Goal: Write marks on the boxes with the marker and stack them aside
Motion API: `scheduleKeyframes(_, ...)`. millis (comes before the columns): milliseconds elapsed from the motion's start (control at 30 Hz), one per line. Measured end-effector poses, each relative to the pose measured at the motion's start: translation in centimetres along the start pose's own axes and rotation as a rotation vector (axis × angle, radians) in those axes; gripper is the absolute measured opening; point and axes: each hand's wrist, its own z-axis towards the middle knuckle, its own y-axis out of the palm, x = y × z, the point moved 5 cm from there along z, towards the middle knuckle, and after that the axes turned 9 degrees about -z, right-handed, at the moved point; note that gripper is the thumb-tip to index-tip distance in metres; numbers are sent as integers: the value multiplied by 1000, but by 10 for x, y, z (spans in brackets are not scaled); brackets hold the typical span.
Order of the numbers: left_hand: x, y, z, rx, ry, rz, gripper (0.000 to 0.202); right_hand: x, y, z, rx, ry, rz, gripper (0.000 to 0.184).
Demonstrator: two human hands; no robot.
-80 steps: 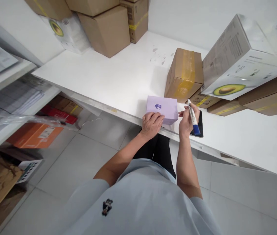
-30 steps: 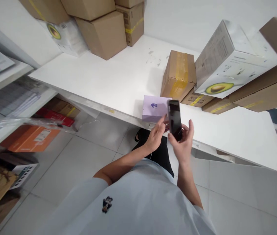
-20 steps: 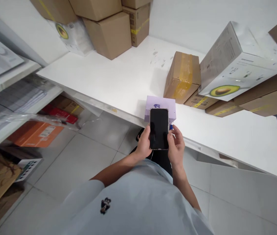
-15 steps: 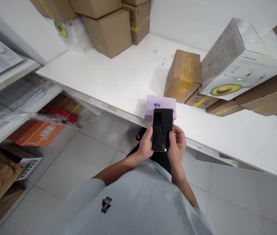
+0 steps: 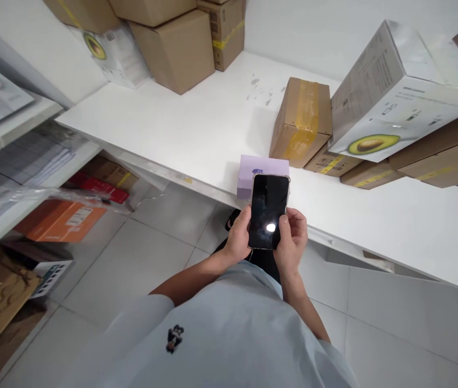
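Observation:
A black phone (image 5: pixel 268 210) with a dark screen and a bright glare spot is held upright in front of me by both hands. My left hand (image 5: pixel 237 241) wraps its left edge. My right hand (image 5: pixel 292 241) grips the right edge, thumb on the screen. Behind the phone, a small lilac box (image 5: pixel 253 170) sits near the front edge of the white table (image 5: pixel 196 129), partly hidden by the phone. The blue marker is out of sight.
A taped brown carton (image 5: pixel 302 121) stands just behind the lilac box. White boxes with an avocado picture (image 5: pixel 394 97) and flat brown cartons (image 5: pixel 435 161) pile at right. More cartons (image 5: pixel 176 48) at the back left. Shelves with orange and red boxes (image 5: pixel 61 218) at left.
My right hand put away the marker and lifted the phone off the table. Both hands brought it in front of me, and it has tilted slightly, now catching a glare.

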Motion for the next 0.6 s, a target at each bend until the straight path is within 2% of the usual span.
scheduleKeyframes(167, 4, 2, 1, 2, 18, -30, 45, -4, 3, 2, 8, -20, -9, 31)
scheduleKeyframes(400, 3, 7, 2, 71, -94, -149, 41, 1, 5, -1, -53, 23, 54, 37)
scheduleKeyframes(600, 5, 6, 3, 71, -57, -164, 39, 1, 4, -3, -41, 25, 76, 39)
